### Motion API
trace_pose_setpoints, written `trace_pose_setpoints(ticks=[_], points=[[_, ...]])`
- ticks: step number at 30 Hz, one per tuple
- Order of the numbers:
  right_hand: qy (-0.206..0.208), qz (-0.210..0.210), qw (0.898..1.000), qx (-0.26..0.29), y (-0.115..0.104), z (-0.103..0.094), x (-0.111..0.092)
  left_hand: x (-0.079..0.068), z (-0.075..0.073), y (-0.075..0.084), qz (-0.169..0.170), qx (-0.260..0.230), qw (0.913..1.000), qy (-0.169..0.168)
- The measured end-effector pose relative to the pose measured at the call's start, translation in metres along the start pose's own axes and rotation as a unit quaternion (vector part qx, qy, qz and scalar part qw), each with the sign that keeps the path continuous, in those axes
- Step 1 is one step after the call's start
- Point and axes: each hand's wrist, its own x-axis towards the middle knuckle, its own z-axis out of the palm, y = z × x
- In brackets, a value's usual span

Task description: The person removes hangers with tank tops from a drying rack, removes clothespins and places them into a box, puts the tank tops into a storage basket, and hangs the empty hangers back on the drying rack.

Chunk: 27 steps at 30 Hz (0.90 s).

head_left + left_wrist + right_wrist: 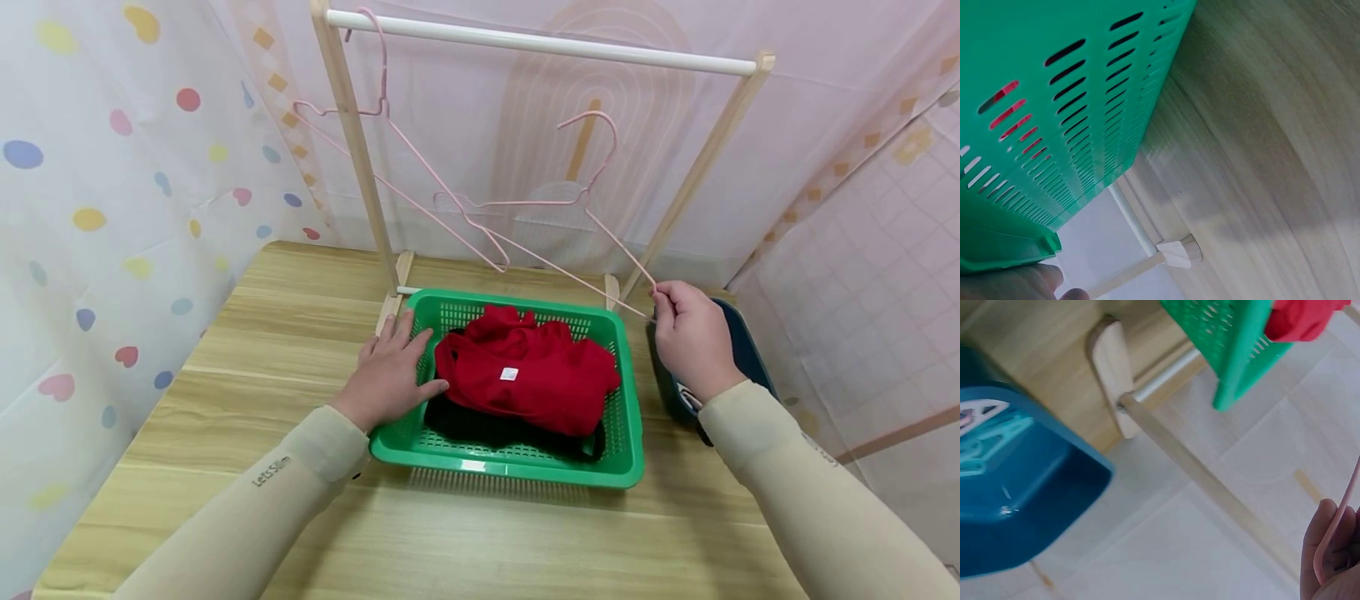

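Note:
My right hand point(693, 337) pinches one corner of a pink clothes hanger point(532, 202), raised above the basket's right side. In the right wrist view, the hanger's thin bar point(1335, 528) passes between thumb and fingers. The left hand point(393, 371) rests on the left rim of a green plastic basket point(510, 472), fingers spread; the left wrist view shows its fingertips point(1050, 275) by the rim. Inside the basket, a bunched red garment point(540, 396) with a small white label lies over a black garment point(480, 429).
A wooden rack with a white rod point(540, 46) stands behind the basket. Another pink hanger point(431, 174) hangs at the rod's left end. On the right sits a dark blue bin point(742, 337) holding plastic clips point(997, 440). Patterned curtains surround the wooden table point(262, 350).

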Motion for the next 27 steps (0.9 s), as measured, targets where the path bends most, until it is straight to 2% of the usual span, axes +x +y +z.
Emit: trace_pose_setpoints(ticks=[12,27], points=[[0.012,-0.019,1.000,0.006,-0.022,-0.004,0.026,0.000,0.002,0.000,-0.007,-0.003,1.0000,-0.005],[-0.015,0.002,1.000,0.001,-0.053,-0.006,0.054,-0.002,0.001,0.001,-0.013,-0.006,0.9999,-0.002]])
